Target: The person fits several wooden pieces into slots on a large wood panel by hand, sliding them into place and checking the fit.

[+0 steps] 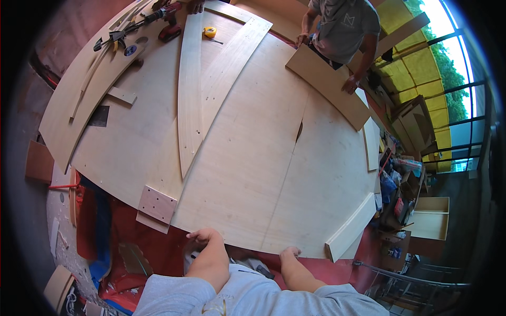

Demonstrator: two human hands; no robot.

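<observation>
A large pale plywood panel (pixel 247 174) spreads out in front of me. At its near edge is my left hand (pixel 204 235), its fingers stretched out toward the left and holding nothing. My right hand (pixel 290 252) rests on the same edge farther right; its fingers are too foreshortened to make out. Left of my left hand, a small square wooden plate with several dark holes (pixel 157 204) lies at the panel's edge. Two long wooden strips (pixel 191 100) (pixel 232 63) meet in a narrow point on the panel. A short thick board (pixel 350 226) lies to the right of my right hand.
Across the panel, a person in grey (pixel 345 26) holds a wide curved board (pixel 329 87). Another hand (pixel 195 6) shows at the top beside a red-black cordless drill (pixel 169 23). A yellow tape measure (pixel 210 32) and clamp (pixel 116 38) lie nearby. Clutter (pixel 403 179) fills the right side.
</observation>
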